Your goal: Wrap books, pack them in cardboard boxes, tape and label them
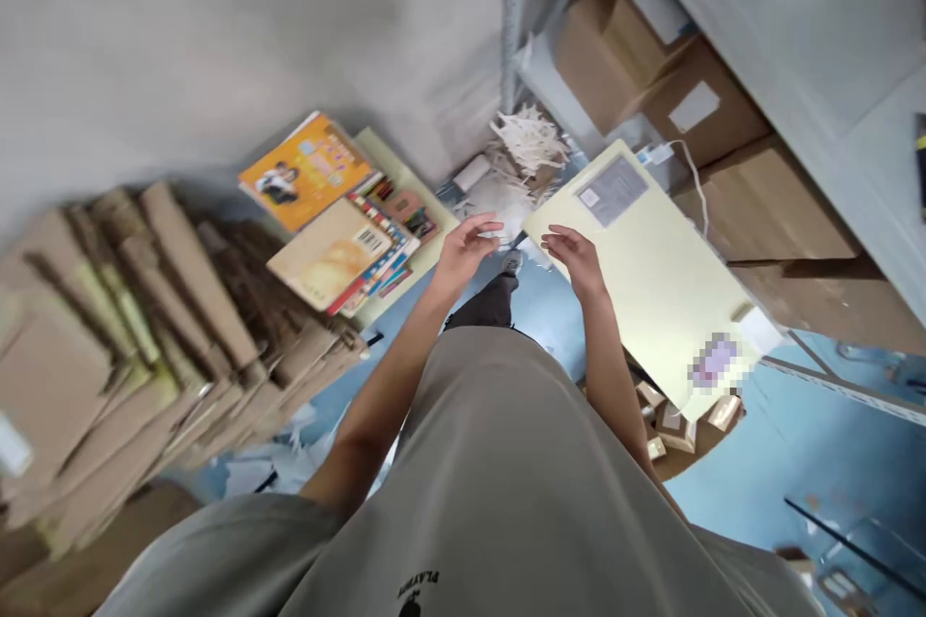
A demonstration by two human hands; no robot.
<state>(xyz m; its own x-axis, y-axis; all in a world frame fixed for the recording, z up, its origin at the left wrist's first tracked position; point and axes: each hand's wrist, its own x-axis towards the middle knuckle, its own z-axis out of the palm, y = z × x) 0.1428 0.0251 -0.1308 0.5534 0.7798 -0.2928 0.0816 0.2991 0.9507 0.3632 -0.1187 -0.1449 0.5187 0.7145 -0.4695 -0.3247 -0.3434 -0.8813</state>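
Grey shirt (521, 463) cloth lies nearest me, with both arms (394, 371) reaching out beyond it. The pale tabletop (658, 289) is to the right, its left corner just by my right hand (575, 255), which is empty, the fingers loosely bent and apart; whether it touches the surface I cannot tell. My left hand (465, 251) holds nothing either, half curled, just right of the stacked books (329, 255). Working well here, I judge, means keeping both hands relaxed and level, and staying clear of the white cable (699, 181) along the tabletop's right edge. Farther right, cartons (705, 111) sit under a grey shelf (752, 19); left of the books lies flattened cardboard (195, 275); paper shreds (531, 140) heap up at the far side.
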